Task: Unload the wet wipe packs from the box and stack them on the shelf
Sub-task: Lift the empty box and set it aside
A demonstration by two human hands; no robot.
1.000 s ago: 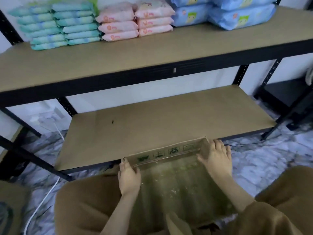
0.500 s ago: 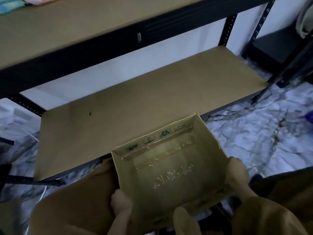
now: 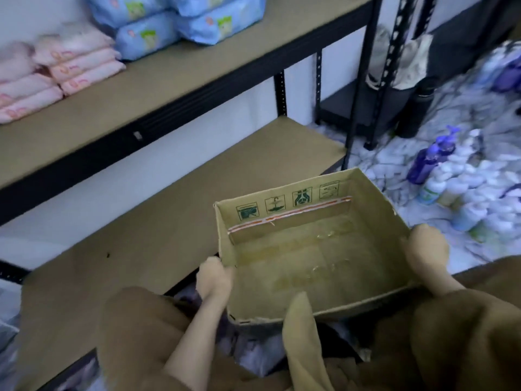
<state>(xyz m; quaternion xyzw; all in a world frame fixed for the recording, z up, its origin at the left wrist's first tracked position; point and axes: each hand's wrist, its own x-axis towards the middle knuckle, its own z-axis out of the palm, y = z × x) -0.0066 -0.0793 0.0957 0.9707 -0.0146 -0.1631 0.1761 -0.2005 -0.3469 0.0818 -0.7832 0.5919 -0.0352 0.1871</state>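
An open cardboard box [image 3: 284,204] with green handling symbols on its far inner wall is held in front of me, and nothing lies inside it. My left hand [image 3: 215,279] grips its left wall. My right hand [image 3: 427,251] grips its right wall. Pink wet wipe packs [image 3: 70,69] lie stacked at the left of the upper shelf [image 3: 197,69]. Blue wet wipe packs [image 3: 180,21] are piled beside them to the right.
The bare lower shelf [image 3: 197,198] lies just behind the box. Black shelf posts [image 3: 363,80] rise at the right. A purple pump bottle [image 3: 430,162] and several pale bottles [image 3: 468,204] stand on the marbled floor at the right. My brown-clad knees fill the bottom edge.
The box has been lifted off the floor and carried right. Both hands shifted from its far rim to its side walls. The view swung right, revealing bottles on the floor.
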